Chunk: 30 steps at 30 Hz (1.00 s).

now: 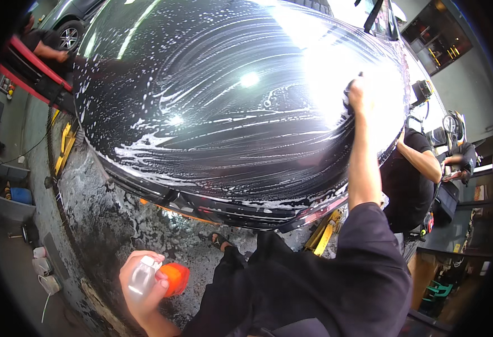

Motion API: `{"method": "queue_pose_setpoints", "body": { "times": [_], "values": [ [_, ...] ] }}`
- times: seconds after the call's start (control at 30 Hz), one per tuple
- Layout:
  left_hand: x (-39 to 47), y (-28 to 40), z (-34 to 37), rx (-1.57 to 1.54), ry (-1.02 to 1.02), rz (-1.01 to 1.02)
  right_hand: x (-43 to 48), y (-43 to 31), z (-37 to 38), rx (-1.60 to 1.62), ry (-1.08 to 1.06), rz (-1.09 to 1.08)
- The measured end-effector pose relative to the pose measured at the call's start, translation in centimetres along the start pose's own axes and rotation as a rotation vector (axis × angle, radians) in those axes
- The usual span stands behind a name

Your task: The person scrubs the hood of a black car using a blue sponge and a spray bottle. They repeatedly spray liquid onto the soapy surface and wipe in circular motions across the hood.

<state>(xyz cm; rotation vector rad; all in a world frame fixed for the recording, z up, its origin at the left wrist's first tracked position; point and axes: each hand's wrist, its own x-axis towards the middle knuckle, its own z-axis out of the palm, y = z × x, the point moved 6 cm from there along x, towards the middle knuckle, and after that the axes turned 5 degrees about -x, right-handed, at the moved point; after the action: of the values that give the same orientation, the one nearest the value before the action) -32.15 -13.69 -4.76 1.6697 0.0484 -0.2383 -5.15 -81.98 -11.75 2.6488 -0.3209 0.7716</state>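
A black car hood [213,105] streaked with white suds and water beads fills the view before me. My right hand [359,94] is stretched out over the hood's right side, closed on a dark pad or cloth [349,99] that lies against the surface; bright glare hides part of it. Low on the left, away from the car, my left hand [145,282] holds a clear plastic bottle [142,276] with a white top. An orange-red object [175,279], perhaps a sponge or another container, is beside the bottle at my fingers.
A person in black [415,177] leans at the car's right side; another person's arm [50,51] shows at far left. Yellow metal stands [64,147] flank the wet floor [103,202]. Grey bins [8,206] and small buckets [49,283] stand along the left.
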Motion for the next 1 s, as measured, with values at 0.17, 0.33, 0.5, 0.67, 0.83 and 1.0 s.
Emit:
{"method": "queue_pose_setpoints", "body": {
  "times": [0.17, 0.33, 0.5, 0.67, 0.83, 1.0],
  "values": [
    [-1.6, -0.2, -1.6, 0.091, -0.024, 0.073, 2.0, -27.4, -12.5, 0.626, 0.342, -0.178],
    [-3.2, 0.3, -2.5, 0.084, 0.000, 0.085, -4.8, -45.9, -20.2, 0.912, 0.218, -0.571],
    [-2.0, -0.1, -2.6, 0.069, -0.115, 0.115, -6.2, -32.2, -14.6, 0.541, 0.359, -0.493],
    [-1.8, -0.5, -4.3, 0.080, -0.147, 0.181, -6.1, -5.7, -1.5, 0.004, 0.174, -0.017],
    [-2.4, -1.9, -6.5, 0.108, -0.167, 0.032, -8.8, -8.5, 1.2, -0.005, -0.066, 0.082],
    [-1.9, -1.6, -6.5, 0.120, -0.222, 0.127, -6.4, -34.7, -15.7, 0.579, 0.244, -0.255]
  ]
}}
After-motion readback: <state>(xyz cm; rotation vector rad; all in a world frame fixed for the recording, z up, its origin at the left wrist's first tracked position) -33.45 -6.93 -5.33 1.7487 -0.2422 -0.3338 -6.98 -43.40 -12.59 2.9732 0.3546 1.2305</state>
